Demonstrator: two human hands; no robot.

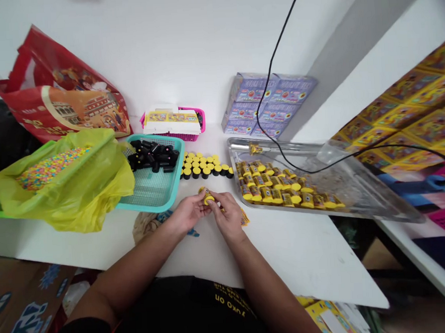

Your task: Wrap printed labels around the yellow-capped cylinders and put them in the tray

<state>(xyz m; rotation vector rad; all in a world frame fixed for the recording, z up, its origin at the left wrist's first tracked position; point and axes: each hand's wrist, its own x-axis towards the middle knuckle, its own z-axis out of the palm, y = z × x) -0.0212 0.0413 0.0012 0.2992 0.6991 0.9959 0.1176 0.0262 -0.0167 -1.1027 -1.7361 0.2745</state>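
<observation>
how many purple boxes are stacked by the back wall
6 visible: purple boxes in two adjacent columns of three, behind the metal tray; more may be hidden.

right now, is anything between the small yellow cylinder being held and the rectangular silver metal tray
Yes: the right hand is between the yellow cylinder and the metal tray, then the tray's raised left rim.

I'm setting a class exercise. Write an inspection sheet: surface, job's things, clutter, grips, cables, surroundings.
Surface: white table, bare along part of its front.
Job's things: small yellow container; black containers with yellow tops, standing grouped; wrapped yellow containers in metal tray.
Clutter: beige cloth near left grip; red bag behind yellow bag.
Grips: left grip and right grip hold the small yellow container.
Cables: black cable crosses the metal tray in view.
Surroundings: purple boxes; yellow boxes at right.
</observation>
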